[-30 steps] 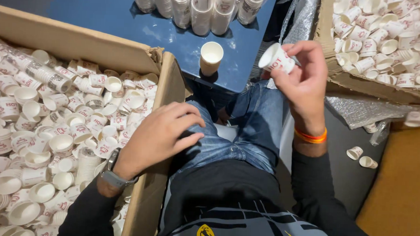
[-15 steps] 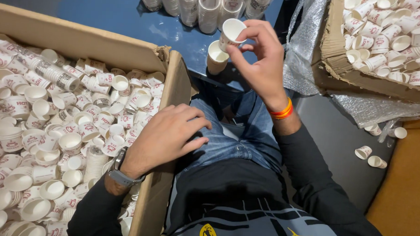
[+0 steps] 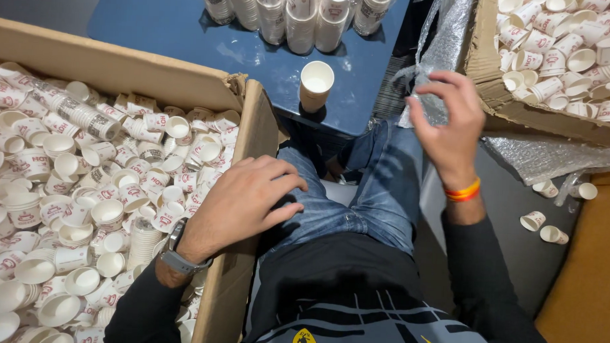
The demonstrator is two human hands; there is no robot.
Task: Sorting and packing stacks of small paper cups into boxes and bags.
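Observation:
My left hand (image 3: 246,200) rests palm down on my left thigh, against the wall of a cardboard box (image 3: 249,132), holding nothing. My right hand (image 3: 448,122) hovers empty with fingers spread above my right knee, just right of the blue table (image 3: 168,21). A short stack of small white paper cups (image 3: 316,84) stands upright near the table's front edge, left of that hand. Several taller cup stacks (image 3: 300,12) line the table's far edge. The left box is full of loose paper cups (image 3: 81,184) with red print.
A second cardboard box (image 3: 497,97) of loose cups sits at the upper right, with crinkled clear plastic wrap (image 3: 556,153) below it. Three stray cups (image 3: 543,224) lie on the grey floor at the right. An orange-brown surface (image 3: 595,290) fills the lower right corner.
My right hand carried a cup left to the stack on the table, set it on top and let go, then pulled back right, empty. My left hand stayed on my thigh.

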